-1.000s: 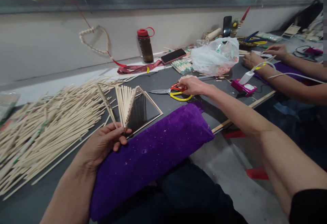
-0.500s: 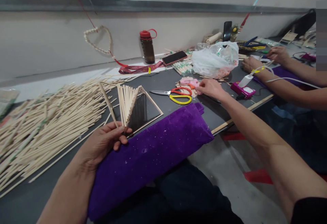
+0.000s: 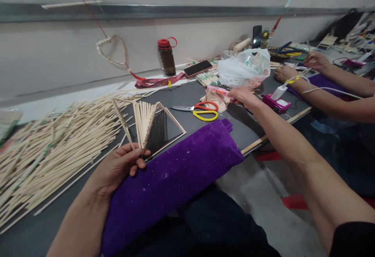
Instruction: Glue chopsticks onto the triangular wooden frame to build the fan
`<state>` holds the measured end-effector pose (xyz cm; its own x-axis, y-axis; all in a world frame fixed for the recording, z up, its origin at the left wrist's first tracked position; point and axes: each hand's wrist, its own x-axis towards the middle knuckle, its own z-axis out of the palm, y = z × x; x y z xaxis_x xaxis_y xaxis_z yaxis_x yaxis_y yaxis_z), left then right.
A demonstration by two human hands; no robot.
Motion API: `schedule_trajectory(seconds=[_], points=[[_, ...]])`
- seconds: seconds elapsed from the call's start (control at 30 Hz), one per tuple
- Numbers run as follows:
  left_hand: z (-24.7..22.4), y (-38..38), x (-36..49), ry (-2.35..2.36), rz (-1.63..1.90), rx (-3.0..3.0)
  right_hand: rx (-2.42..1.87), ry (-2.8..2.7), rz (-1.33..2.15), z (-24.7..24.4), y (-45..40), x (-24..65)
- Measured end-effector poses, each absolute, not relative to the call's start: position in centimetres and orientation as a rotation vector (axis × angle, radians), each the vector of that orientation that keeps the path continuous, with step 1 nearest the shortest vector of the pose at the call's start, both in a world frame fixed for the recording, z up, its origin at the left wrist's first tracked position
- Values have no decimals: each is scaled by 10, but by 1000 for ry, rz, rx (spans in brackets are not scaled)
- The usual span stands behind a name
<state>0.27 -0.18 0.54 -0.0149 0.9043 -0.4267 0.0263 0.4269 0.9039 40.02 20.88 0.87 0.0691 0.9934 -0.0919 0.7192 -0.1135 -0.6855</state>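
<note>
Two bare hands reach over a dark grey worktop [image 3: 183,93]. L hand [image 3: 129,161], lower L of centre approx. 8 o'clock, has its fingers closed on the low corner of a small pale-wood stick frame w/ a fan of thin sticks [image 3: 144,120]; the frame stands tilted, its open panels spread toward 12 and 2 o'clock from the fingers.

R hand [image 3: 244,96], btwn 2 and 3 o'clock, has its fingers closed round the near end of a pink rod-shaped tool w/ an orange part [image 3: 215,89]. The tool points to approx. 10 o'clock, over a crumpled tan sheet [image 3: 222,106]; fingertips are partly hidden.

Scissors w/ one red and one yellow handle [image 3: 193,108] lie near centre, btwn frame and tool, blades to 9 o'clock. A long, speckled purple cloth cushion [image 3: 172,179] is at 6 o'clock on the lap, just beside the L hand.

A big heap of loose pale sticks [image 3: 76,147] fills 8–9 o'clock. Dark bottle w/ red cap [image 3: 166,59] approx. 11:30, black-screened phone [image 3: 198,68] approx. 12, crinkled white plastic bag [image 3: 240,71] at 2. Purple box w/ white plug [image 3: 277,104] is at 3; a co-worker's hands [image 3: 285,73] are beyond, approx. 2–3.
</note>
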Motion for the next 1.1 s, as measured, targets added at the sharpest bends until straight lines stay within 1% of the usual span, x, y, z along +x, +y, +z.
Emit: schedule_trajectory(seconds=[0.27, 0.57, 0.73, 0.8, 0.93, 1.0, 1.1], points=[[6, -2, 4, 1410, 896, 880, -1831, -1550, 809, 28, 208, 402], [9, -3, 7, 1420, 923, 837, -1700, -1544, 557, 25, 223, 414], [6, -3, 6, 1408, 929, 849, -1603, -1450, 552, 29, 221, 412], [6, -2, 6, 1407, 931, 851, -1475, -1367, 523, 36, 216, 407], [6, -3, 5, 1402, 923, 853, -1053, -1213, 450, 61, 198, 381], [5, -4, 6, 1382, 924, 847, -922, -1198, 538, 74, 187, 361], [0, -6, 5, 1354, 981, 843, -740, -1240, 806, 90, 172, 325]])
